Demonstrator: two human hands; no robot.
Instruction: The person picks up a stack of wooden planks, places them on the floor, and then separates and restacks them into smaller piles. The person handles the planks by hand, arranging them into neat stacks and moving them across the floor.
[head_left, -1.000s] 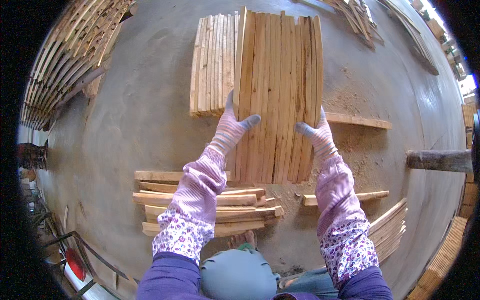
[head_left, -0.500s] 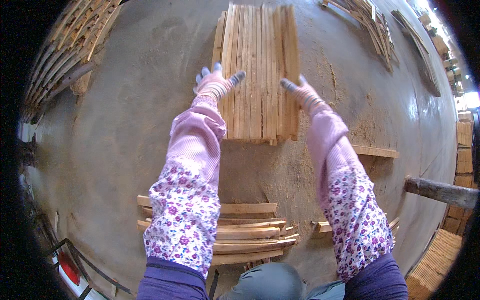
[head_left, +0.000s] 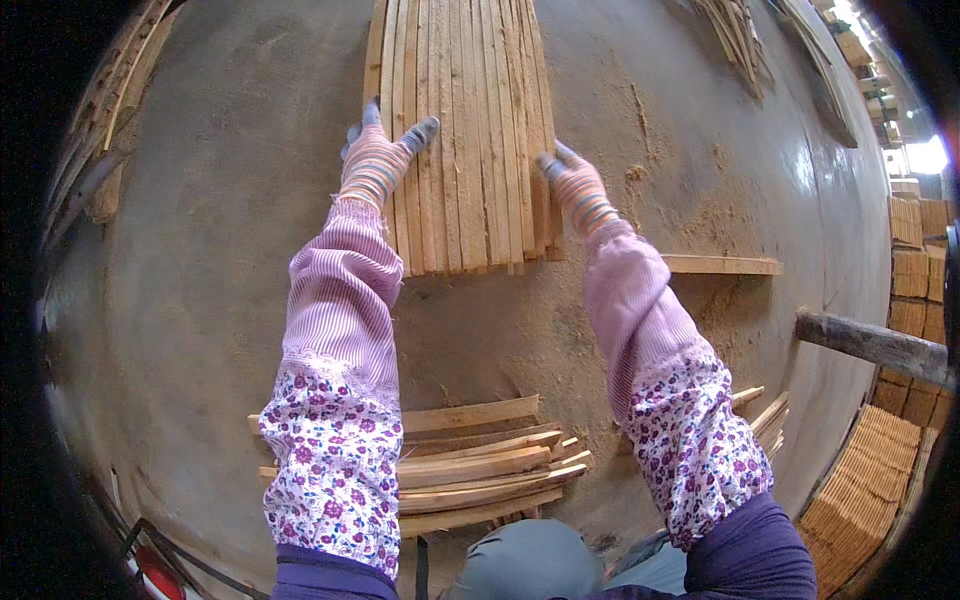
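Observation:
A row of long, narrow wooden strips (head_left: 460, 140) lies lengthwise ahead of me, packed side by side. At its left edge is my left hand (head_left: 378, 160), in a striped glove with grey fingertips, its thumb stretched over the strips and its fingers spread. My right hand (head_left: 578, 188), gloved alike, is at the row's right edge, its thumb and finger apart against the outermost strip. Neither hand is wrapped round a strip. The near ends of the strips are slightly uneven.
Several loose wood pieces (head_left: 480, 465) lie by my knees. One single strip (head_left: 722, 265) lies right of the row. A round post (head_left: 875, 345) juts in at the right, near stacked wood (head_left: 865, 470). More slats (head_left: 110, 110) are at the far left; sawdust dots the floor.
The whole view has shifted, so the row and both hands appear farther left. My right hand now sits closer against the row's right edge, whose strips were blurred before.

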